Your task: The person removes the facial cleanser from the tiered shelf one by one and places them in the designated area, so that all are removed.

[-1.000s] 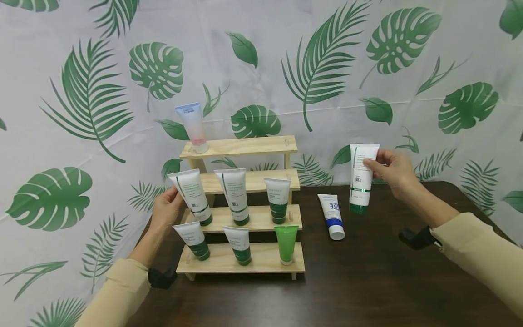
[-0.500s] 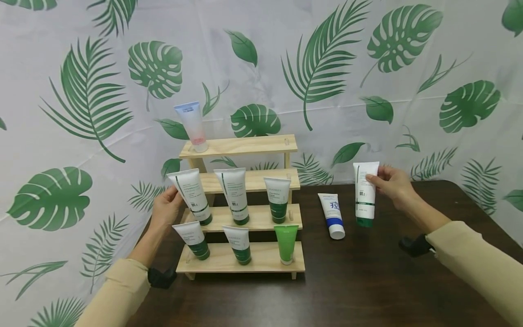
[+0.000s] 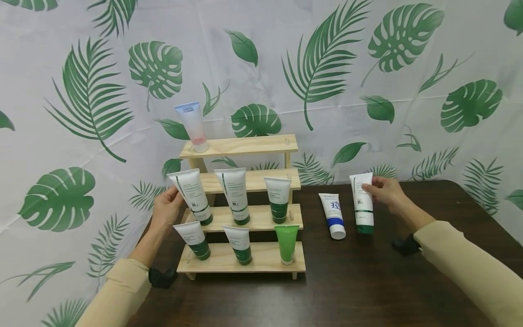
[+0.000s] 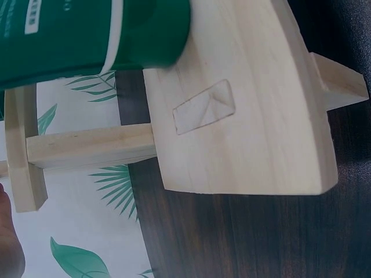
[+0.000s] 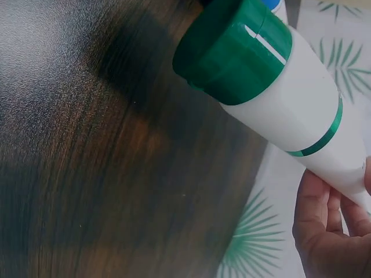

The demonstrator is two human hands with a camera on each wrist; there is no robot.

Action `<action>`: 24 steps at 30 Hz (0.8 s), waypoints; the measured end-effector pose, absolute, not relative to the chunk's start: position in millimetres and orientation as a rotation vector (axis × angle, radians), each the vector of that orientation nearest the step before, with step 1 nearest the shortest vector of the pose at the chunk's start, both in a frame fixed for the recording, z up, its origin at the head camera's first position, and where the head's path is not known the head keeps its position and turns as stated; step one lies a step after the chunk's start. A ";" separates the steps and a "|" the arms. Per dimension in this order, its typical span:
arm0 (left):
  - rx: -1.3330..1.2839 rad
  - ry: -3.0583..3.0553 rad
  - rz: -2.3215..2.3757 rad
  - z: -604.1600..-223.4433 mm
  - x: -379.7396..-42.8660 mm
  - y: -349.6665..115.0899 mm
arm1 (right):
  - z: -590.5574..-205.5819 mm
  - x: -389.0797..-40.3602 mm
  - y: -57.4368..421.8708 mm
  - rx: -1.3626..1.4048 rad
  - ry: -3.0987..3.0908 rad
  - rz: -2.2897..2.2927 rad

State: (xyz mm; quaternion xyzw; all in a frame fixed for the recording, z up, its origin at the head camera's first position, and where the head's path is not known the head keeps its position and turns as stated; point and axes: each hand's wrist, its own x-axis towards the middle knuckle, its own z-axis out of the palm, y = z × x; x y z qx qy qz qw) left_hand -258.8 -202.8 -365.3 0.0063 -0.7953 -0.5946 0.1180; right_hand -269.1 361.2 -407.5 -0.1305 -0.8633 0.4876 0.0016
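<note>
My right hand [image 3: 386,194] pinches the upper part of a white squeeze tube [image 3: 363,204] with a green cap, its thumb across the front. The tube is nearly upright, cap down, close over the dark table, right of a white and blue tube [image 3: 333,216] that lies there. In the right wrist view the green cap [image 5: 235,55] fills the top. My left hand [image 3: 166,206] is at the left side of a wooden tiered rack [image 3: 241,271], beside a large white tube [image 3: 190,195]. Its fingertips are partly hidden behind that tube, so its hold cannot be told.
On the rack's lower tiers stand several white and green tubes [image 3: 234,195] and a bright green tube [image 3: 287,244]. A pink and blue tube [image 3: 193,127] stands on the top tier. Behind the table [image 3: 347,281] hangs a leaf-patterned cloth [image 3: 265,68].
My right hand has lowered the green-capped tube toward the table and brought it slightly nearer the white and blue tube. The left hand has stayed in place.
</note>
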 end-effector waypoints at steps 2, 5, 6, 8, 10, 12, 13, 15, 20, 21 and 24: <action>0.025 -2.333 -1.738 -365.1 -258.9 -202.5 | -407.7 -268.7 358.8 -0.397 -2.739 1.533; 0.032 -2.345 -1.729 -364.6 -258.8 -202.5 | -403.9 -264.4 350.1 -0.398 -2.783 1.526; 0.030 -2.348 -1.727 -364.3 -258.6 -202.6 | -400.8 -261.3 345.9 -0.386 -2.806 1.523; 0.033 -2.354 -1.722 -363.7 -258.2 -202.7 | -399.9 -260.0 342.2 -0.397 -2.835 1.521; 0.027 -2.358 -1.719 -363.7 -258.1 -202.9 | -401.1 -260.5 340.7 -0.426 -2.867 1.514; 0.027 -2.356 -1.721 -364.0 -258.3 -202.5 | -404.0 -262.2 340.3 -0.458 -2.891 1.505; 0.026 -2.352 -1.724 -364.4 -258.7 -202.4 | -405.6 -263.3 340.4 -0.473 -2.899 1.503; 0.023 -2.344 -1.730 -364.9 -259.3 -202.3 | -408.7 -265.7 340.7 -0.497 -2.901 1.508; 0.028 -2.342 -1.734 -364.9 -259.7 -202.7 | -412.7 -269.8 341.0 -0.509 -2.888 1.531; 0.029 -2.344 -1.736 -364.8 -259.7 -202.9 | -413.1 -270.4 341.2 -0.509 -2.892 1.529; 0.024 -2.346 -1.741 -364.0 -259.4 -203.2 | -414.2 -272.0 342.0 -0.509 -2.899 1.538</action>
